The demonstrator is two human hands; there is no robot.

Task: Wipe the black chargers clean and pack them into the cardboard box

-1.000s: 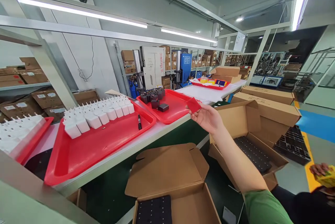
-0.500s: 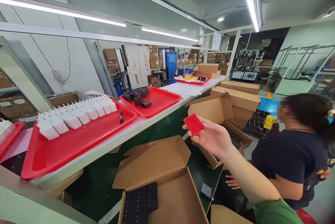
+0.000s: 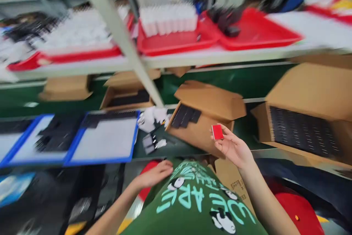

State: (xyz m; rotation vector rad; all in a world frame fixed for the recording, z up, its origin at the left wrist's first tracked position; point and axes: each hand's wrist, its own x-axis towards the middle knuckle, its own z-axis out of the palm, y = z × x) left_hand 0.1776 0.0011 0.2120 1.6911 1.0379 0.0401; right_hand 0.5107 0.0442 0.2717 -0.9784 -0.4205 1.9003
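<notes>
A small flat red square (image 3: 217,132) with a whitish edge is pinched between the thumb and fingers of my right hand (image 3: 235,150). That hand is in front of an open cardboard box (image 3: 203,134), which has black blocks (image 3: 184,116) in its left part. My left hand (image 3: 154,174) lies low against the side of my green shirt (image 3: 178,194), its fingers stretched out and holding nothing. Left of the box, on the dark green bench, are a grey and black block (image 3: 149,143) and crumpled white pieces (image 3: 148,119).
Blue-rimmed trays (image 3: 106,139), partly covered by black parts, stand at the left. Another carton (image 3: 297,147) full of black blocks is at the right. The upper shelf bears red trays (image 3: 176,40) with white and black parts. A slanting post (image 3: 123,33) crosses in front. Motion blurs the edges.
My view has swung left and down from the room onto the bench and my lap. The red square is still in my right hand. My left hand and several blue-rimmed trays have come into view.
</notes>
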